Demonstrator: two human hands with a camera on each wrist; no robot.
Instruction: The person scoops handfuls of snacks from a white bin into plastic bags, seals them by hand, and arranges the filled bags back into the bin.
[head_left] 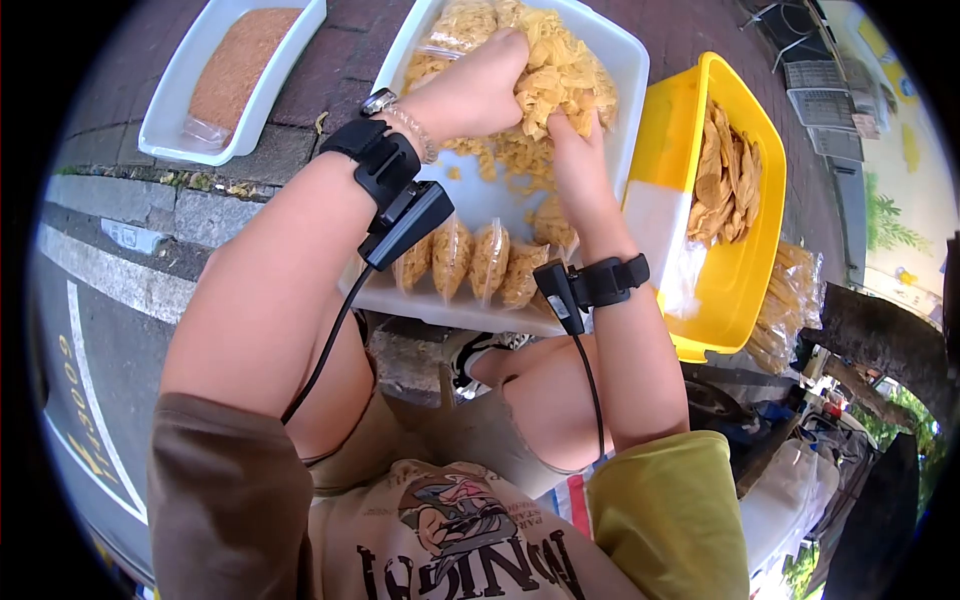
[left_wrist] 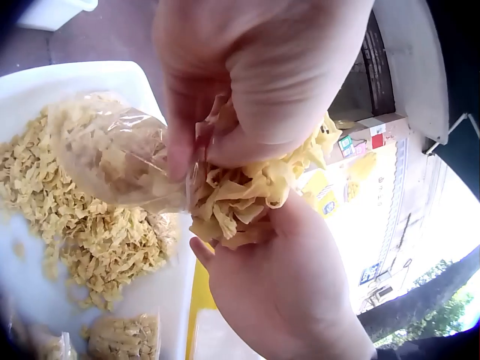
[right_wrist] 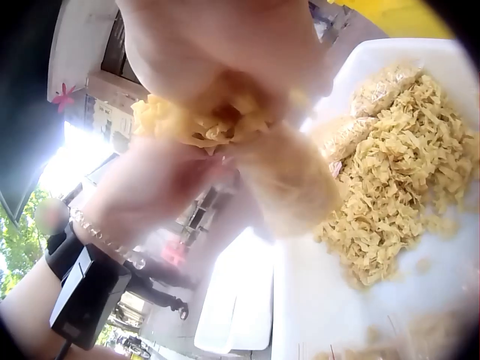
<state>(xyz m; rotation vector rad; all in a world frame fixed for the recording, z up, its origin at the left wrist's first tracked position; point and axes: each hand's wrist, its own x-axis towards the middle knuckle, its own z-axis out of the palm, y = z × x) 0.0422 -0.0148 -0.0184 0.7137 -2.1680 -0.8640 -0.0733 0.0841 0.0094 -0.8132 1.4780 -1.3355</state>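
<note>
On the far left we see 1 white tub (head_left: pixel 262 120) standing on the paving, with reddish-brown crumbs (head_left: pixel 240 70) in it. Next comes our left hand (head_left: pixel 475 90), with 1 watch (head_left: pixel 378 100) and 1 beaded bracelet (head_left: pixel 412 132) at the wrist. We pinch 1 clear bag (left_wrist: pixel 112 157) with it, thumb and fingers together on the plastic near the edge; yellow chips show through the plastic. The bag is over the large white tray (head_left: pixel 628 100), and below it a pile of loose chips (left_wrist: pixel 112 247) covers part of the tray floor. Along the near side of that tray stands a row of filled bags (head_left: pixel 489 262), just beside one another.

To the right, our right hand (head_left: pixel 583 165) is clamped on a bunch of chips (left_wrist: pixel 247 199), which lies between our 2 hands, right by the plastic we pinch. Each forearm carries 1 black strap. Just beside the tray, 1 yellow crate (head_left: pixel 668 120) contains flat brown pieces (head_left: pixel 725 185). At the far right, against the crate's outer side, lies 1 bag of long pieces (head_left: pixel 785 310).
</note>
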